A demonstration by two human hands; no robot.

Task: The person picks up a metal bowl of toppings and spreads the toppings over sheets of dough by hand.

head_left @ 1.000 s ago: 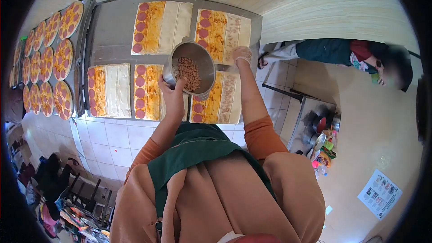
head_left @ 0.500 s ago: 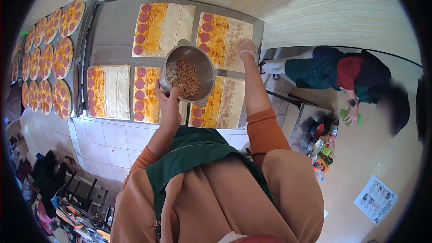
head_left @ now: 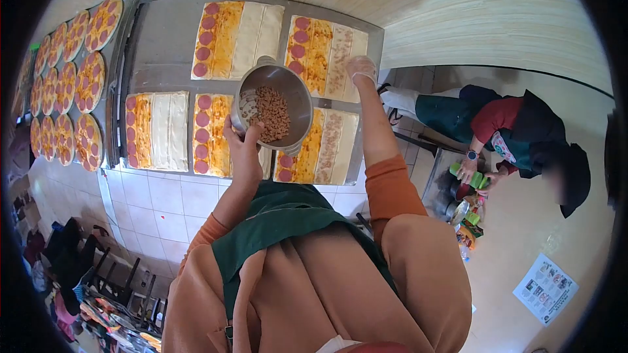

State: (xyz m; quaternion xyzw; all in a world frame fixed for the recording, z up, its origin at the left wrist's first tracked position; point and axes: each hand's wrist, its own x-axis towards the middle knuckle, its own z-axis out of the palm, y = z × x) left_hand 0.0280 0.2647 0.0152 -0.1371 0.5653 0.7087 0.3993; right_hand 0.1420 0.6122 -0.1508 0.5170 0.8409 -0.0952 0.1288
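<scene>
My left hand grips the rim of a metal pot, thumb inside, over the dough sheets. Brown ground meat lies in the pot. My right hand, in a clear plastic glove, is over the right edge of the upper right dough sheet; its fingers look bunched together and their tips are hidden. That sheet carries pepperoni slices, a sauce-and-cheese strip and a strip of meat crumbs. The lower right sheet has a similar meat strip. Another sheet has one half bare.
Round pepperoni pizzas fill a tray at the left. Another dough sheet lies at the lower left of the metal table. To the right, a co-worker bends over pots, packets and a green object. A printed sheet lies farther down.
My right hand has shifted slightly right at the sheet's edge. The pot stays nearly in place. The co-worker has leaned lower and brought both hands to green objects by the pots.
</scene>
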